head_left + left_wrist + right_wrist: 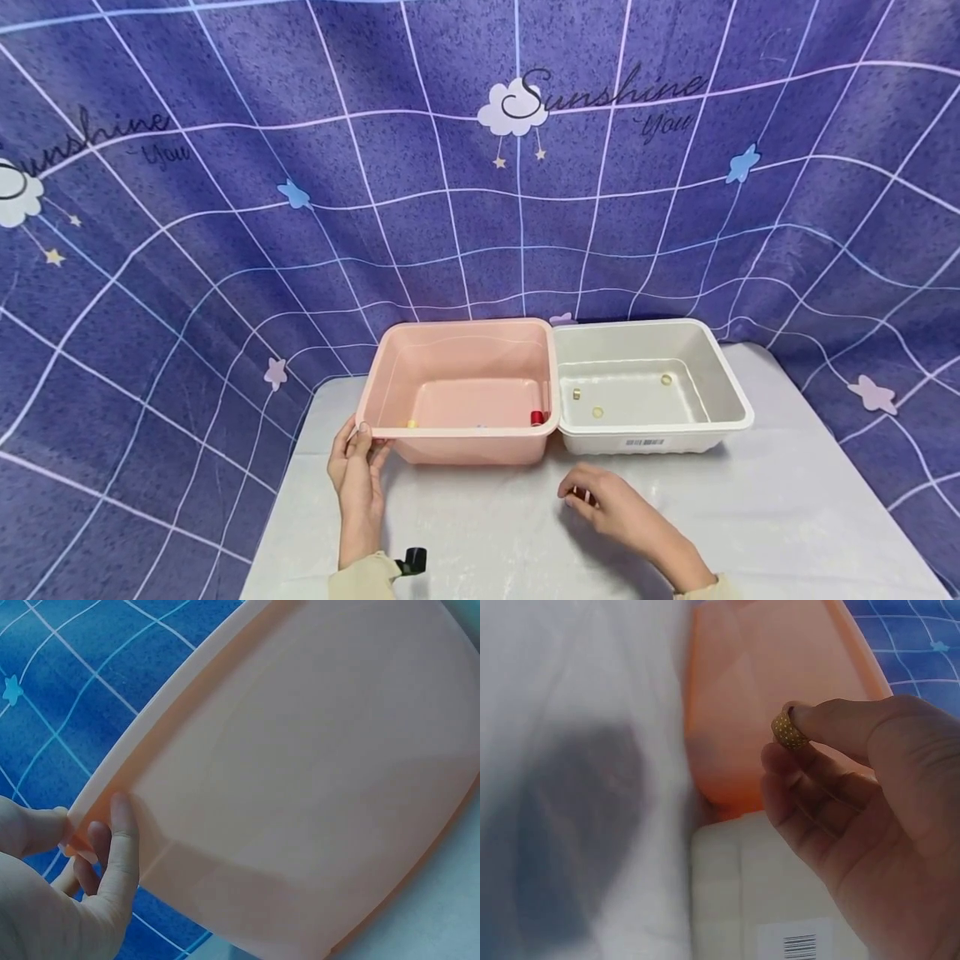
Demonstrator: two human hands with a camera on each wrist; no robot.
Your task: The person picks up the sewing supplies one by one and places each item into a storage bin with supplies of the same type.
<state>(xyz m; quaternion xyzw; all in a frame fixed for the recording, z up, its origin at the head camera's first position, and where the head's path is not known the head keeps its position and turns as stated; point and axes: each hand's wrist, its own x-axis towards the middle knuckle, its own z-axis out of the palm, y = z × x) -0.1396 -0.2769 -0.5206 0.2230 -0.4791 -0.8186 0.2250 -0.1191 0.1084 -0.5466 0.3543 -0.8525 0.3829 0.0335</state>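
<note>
At the pink basin's (480, 450) near left corner, my left hand (358, 475) grips the rim between thumb and fingers; the left wrist view shows the rim (142, 724) pinched there. My right hand (618, 510) is over the table in front of the two basins. Between its thumb and index finger it pinches a gold ring (789, 730) with a dotted surface. In the white basin (645, 440) lie three gold rings, one near the back right (667, 379). A red spool-like piece (537, 417) is in the pink basin's right near corner.
A small yellow piece (412, 424) shows just over the pink basin's near rim, partly hidden. Both basins stand side by side on a white-covered table (480, 533). A purple-blue curtain (450, 233) hangs behind. The white basin has a barcode label (800, 946).
</note>
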